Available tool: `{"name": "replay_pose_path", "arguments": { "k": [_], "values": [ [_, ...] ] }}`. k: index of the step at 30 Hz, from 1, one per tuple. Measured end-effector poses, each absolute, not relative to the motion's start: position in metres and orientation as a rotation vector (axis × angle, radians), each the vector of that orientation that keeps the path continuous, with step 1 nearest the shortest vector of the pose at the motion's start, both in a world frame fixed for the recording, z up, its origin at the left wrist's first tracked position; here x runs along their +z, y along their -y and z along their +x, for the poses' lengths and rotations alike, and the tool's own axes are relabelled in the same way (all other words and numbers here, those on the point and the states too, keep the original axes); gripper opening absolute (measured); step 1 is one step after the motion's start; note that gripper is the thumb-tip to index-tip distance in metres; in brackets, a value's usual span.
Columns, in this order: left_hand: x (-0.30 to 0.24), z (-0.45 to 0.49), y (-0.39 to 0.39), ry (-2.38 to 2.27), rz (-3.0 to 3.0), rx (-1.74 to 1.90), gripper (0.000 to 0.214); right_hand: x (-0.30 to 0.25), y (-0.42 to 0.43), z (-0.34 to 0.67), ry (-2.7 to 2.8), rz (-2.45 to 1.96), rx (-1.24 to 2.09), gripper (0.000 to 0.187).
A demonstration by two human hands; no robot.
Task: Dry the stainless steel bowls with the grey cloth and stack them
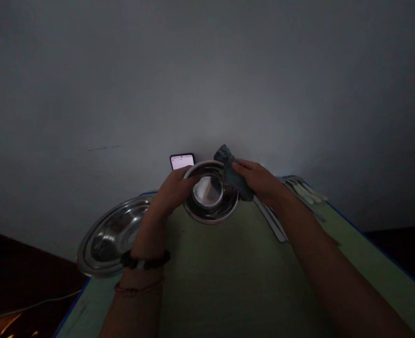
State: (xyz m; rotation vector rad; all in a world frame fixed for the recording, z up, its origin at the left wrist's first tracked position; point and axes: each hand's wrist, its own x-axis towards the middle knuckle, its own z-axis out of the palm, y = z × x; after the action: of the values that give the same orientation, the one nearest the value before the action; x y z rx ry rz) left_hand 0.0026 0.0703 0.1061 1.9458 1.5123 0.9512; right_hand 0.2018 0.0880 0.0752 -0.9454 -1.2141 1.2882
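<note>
A small round metal bowl is held up above the table, its inside facing me. My left hand grips its left rim, thumb over the inner edge. At the bowl's right rim, my right hand is closed on a dark patterned cloth, which lies over the rim and partly covers it. The fingers behind the bowl and cloth are hidden.
On the left of the green table stands a larger metal basin, partly behind my left forearm. A lit phone leans near the wall. Long metal utensils and several pale-handled pieces of cutlery lie to the right.
</note>
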Motion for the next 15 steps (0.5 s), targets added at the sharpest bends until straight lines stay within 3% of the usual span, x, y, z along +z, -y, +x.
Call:
{"name": "replay_pose_path", "arguments": {
  "k": [8,15],
  "values": [
    [0.117,-0.003,-0.061,-1.439,1.99,0.773,0.03,0.075,-0.098,0.209,0.637,-0.837,1.734,0.025],
    [0.117,-0.005,-0.062,-1.483,1.998,0.747,0.032,0.059,-0.103,0.203,0.451,-0.672,1.884,0.045]
  ]
}}
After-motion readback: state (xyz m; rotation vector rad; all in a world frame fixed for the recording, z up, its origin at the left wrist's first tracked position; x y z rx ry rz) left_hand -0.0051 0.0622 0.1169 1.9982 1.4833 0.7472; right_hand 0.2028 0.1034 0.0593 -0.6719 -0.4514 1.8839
